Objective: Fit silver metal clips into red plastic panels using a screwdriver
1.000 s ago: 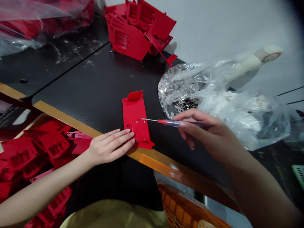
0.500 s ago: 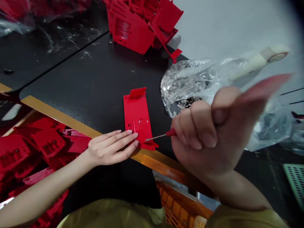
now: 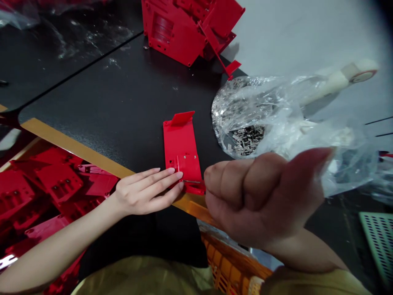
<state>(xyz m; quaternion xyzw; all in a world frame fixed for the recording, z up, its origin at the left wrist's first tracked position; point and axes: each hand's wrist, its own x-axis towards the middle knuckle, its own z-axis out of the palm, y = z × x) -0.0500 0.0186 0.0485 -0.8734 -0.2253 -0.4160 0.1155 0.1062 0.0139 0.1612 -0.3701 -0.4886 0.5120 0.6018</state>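
Observation:
A red plastic panel [image 3: 181, 141] with an upright flap at its far end lies at the table's near edge. My left hand [image 3: 147, 191] rests on its near left part, fingers stretched out flat and fingertips touching the surface. My right hand [image 3: 258, 192] is closed in a fist around a screwdriver [image 3: 193, 181]. The thin metal shaft reaches left across the panel's near end, its tip close to my left fingertips. The fist covers the screwdriver's handle.
Small metal pieces [image 3: 248, 139] lie in a clear plastic bag [image 3: 285, 98] to the right. A stack of red plastic parts [image 3: 175, 41] stands at the back. More red parts [image 3: 58, 176] fill a container at left. A green basket [image 3: 379, 241] is at far right, an orange crate [image 3: 227, 270] below.
My right hand has moved left and down toward the panel, bringing the screwdriver shaft over its near end. The red handle no longer shows. My left hand stays on the panel.

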